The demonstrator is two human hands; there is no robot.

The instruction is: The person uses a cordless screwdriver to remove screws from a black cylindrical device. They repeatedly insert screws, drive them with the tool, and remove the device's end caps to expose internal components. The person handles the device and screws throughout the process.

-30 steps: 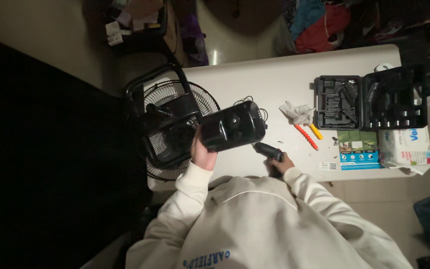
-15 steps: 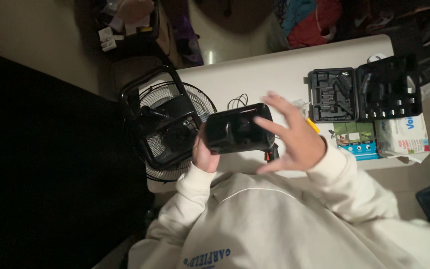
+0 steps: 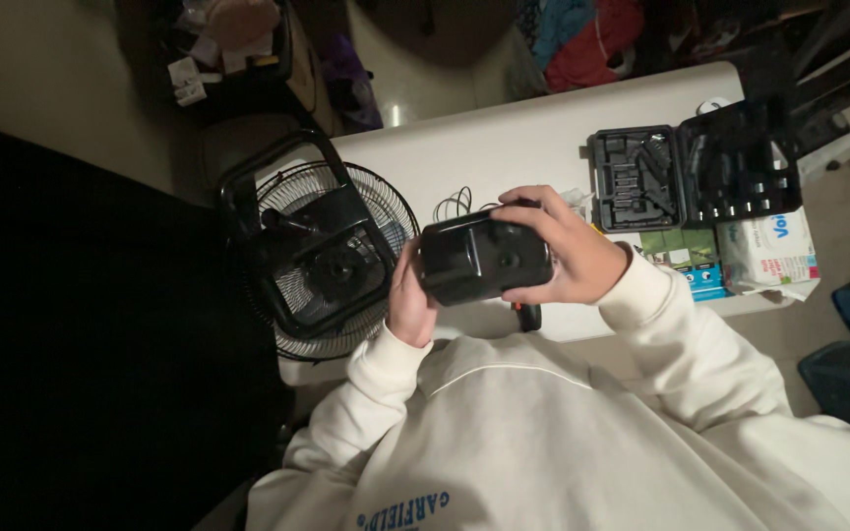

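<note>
Black housing [image 3: 485, 258]: boxy plastic part, likely a motor cover, lifted clear of the desk [image 3: 504, 147] and held at chest height between both hands. I read that as keeping it up close for inspection, its face with a round recess turned up to the camera.
Left hand [image 3: 408, 300]: I see it cupping the housing's left end from below and behind; fingers wrapped on the edge, mostly hidden, so I cannot tell how hard they press. Looks like the supporting hand.
Right hand [image 3: 565, 254]: laid over the top and right side, fingers [image 3: 528, 204] curled and closed on the top edge, thumb underneath. Reads as the hand that turns or steadies it.
Fan [image 3: 322, 261]: black, wire grille, lying tilted off the desk's left edge, just beside the left hand. Near enough that the housing plausibly belongs to it.
Dark tool [image 3: 526, 316]: lies on the desk under the housing, mostly hidden; kind unclear.
Cable [image 3: 455, 204]: thin loop on the desk just behind the housing.
Tool case [image 3: 686, 169]: open, black, on the right of the desk, within reach of the right hand.
Packets [image 3: 700, 264]: green-blue cards and a white wipe pack [image 3: 769, 248] in front of the case, near the desk edge.
</note>
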